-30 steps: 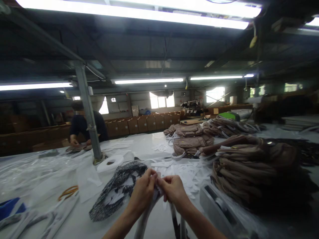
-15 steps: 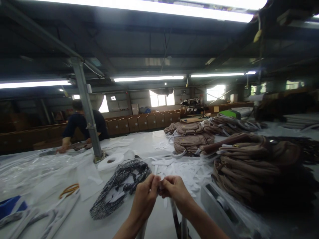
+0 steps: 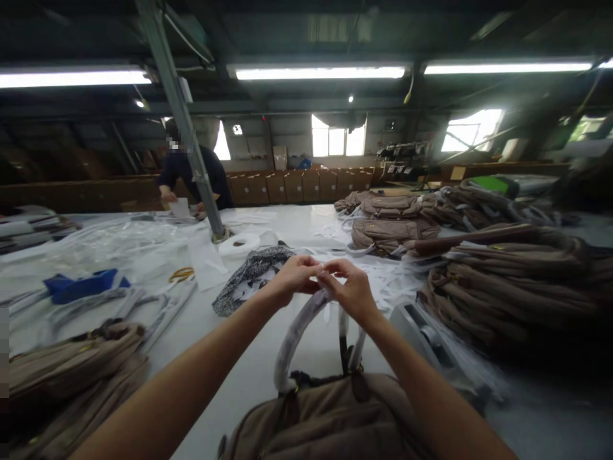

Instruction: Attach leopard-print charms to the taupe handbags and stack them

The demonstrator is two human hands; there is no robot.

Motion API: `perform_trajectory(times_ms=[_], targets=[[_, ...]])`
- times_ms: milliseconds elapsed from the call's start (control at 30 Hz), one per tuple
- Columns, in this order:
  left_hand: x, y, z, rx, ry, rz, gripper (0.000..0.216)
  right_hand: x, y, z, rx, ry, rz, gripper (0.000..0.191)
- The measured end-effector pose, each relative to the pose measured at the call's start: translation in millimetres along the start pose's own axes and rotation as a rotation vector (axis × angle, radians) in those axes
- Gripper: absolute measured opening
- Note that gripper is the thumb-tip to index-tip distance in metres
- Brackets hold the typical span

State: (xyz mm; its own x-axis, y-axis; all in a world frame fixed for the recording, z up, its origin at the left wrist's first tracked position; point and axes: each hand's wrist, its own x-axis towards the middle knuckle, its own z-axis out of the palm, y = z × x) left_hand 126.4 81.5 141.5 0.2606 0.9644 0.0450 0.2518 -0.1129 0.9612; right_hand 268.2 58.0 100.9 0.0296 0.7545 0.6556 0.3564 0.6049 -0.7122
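Note:
A brown handbag (image 3: 330, 418) stands at the near edge of the white table (image 3: 249, 358). Its handles (image 3: 297, 332) rise upright, wrapped in white foam. My left hand (image 3: 293, 279) and my right hand (image 3: 351, 289) meet at the top of the handles, fingers pinched on the white wrapping. A black and white patterned cloth (image 3: 253, 278) lies just beyond my left hand. Scattered white paper strips (image 3: 393, 278) lie beyond my right hand.
Stacks of brown bags (image 3: 507, 275) fill the right side; more bags (image 3: 62, 370) lie at the near left. A grey tape dispenser (image 3: 421, 332) sits right of my hands. A metal post (image 3: 184, 121), a roll of white tape (image 3: 239, 244), a blue item (image 3: 79, 285). A person (image 3: 189, 176) works far left.
The camera has tilted down, bringing the brown handbag and its wrapped handles into view. My hands stay pinched together at the handle top. The person at the far left has straightened up.

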Motion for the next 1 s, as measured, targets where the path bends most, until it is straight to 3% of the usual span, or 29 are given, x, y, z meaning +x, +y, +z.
perform_trajectory(times_ms=[133,333,500,667,800,1000], targets=[[10,-2,2,0.081,0.070,0.051,0.011,6,9,-1,0.043,-0.159,-0.001,0.009],[25,-5,5,0.247,0.263,0.236,0.014,6,17,-8,-0.205,-0.186,-0.176,0.004],[31,1,7,0.256,0.196,0.285,0.014,12,25,-11,-0.153,-0.196,-0.236,0.010],[32,2,4,0.154,0.108,0.254,0.014,14,30,-5,0.004,-0.226,-0.117,0.019],[40,-9,0,0.041,0.204,0.184,0.016,10,33,4,-0.025,-0.278,-0.113,0.019],[61,-25,-10,-0.039,0.340,0.058,0.015,-7,43,12,-0.282,-0.369,-0.189,0.027]])
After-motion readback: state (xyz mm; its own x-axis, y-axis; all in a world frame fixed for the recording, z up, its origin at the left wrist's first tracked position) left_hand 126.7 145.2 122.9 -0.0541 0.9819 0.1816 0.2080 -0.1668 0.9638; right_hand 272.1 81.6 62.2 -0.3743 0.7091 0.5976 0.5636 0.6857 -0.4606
